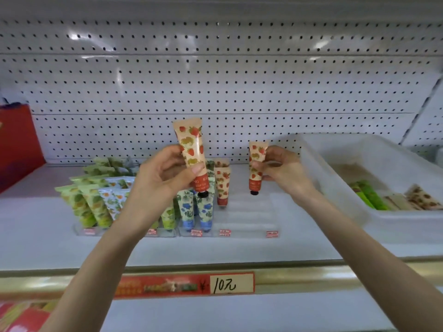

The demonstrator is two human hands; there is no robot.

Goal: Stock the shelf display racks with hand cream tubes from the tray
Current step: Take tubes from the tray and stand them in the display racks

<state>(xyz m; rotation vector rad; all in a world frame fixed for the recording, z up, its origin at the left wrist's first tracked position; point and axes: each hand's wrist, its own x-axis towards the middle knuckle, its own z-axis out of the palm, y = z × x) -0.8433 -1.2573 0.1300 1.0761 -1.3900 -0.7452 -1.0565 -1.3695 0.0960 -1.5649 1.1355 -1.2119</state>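
The strawberry tube [191, 149] in the left hand [160, 178] stands nearly upright, crimped end up and black cap down. The fingers [197, 168] are curled round its lower half, thumb across the front. A second strawberry tube [257, 164] is pinched at mid-body by the right hand [285, 171], its long axis also vertical, cap down.

Below and just beyond the right fingers lie the unfilled lanes of the clear display rack [249, 212], beside the standing strawberry tubes [222, 185]. I judge the right hand nearer to those lanes, so its tube need only go down cap-first. The left tube's cap hangs over the blue tubes [199, 207], so it must shift right.

Further left of the left fingers stand the green tubes [88, 204]. The tray [335, 178] sits on the shelf to the right of the right fingers.

The rack's dividers are faint, the left forearm hides some lanes, and the tray is cut off, its contents blurred.
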